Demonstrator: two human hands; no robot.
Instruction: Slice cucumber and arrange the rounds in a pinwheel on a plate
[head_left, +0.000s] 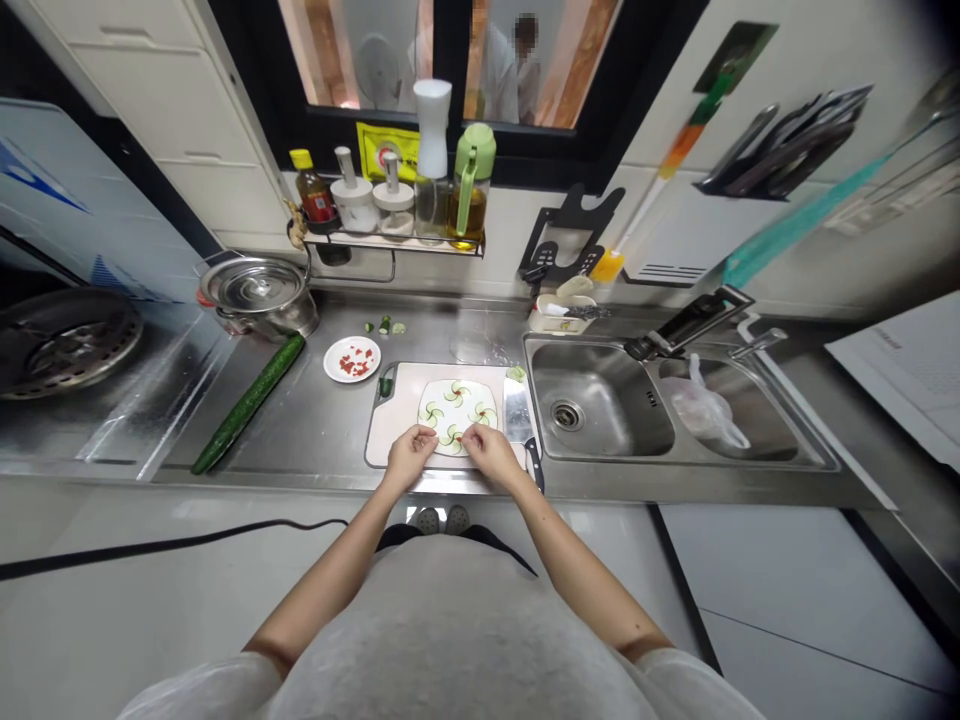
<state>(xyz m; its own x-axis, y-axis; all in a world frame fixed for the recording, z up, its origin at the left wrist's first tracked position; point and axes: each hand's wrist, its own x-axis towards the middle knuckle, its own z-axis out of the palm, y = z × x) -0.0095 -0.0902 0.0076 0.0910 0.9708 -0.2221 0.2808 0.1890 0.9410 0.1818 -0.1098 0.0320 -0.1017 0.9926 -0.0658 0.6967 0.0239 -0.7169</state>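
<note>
A white square plate (455, 417) lies on a pale cutting board (401, 415). Thin cucumber slices (457, 393) form several pinwheels on it, with red bits at their centres. My left hand (412, 452) is at the plate's lower left edge, thumb and fingers pinched together. Over the lower right edge, close to the bottom pinwheel, my right hand (491, 452) is pinched too. Anything between either hand's fingertips is too small to make out. To the right, a knife (517, 408) with a broad blade and black handle lies on the board.
A small white plate (330, 362) with chopped red pieces stands left of the board, near a whole cucumber (251, 403) and a steel pot (259, 290). Cucumber ends (385, 325) lie behind. At right is a double sink (600, 400) holding a plastic bag (705, 408).
</note>
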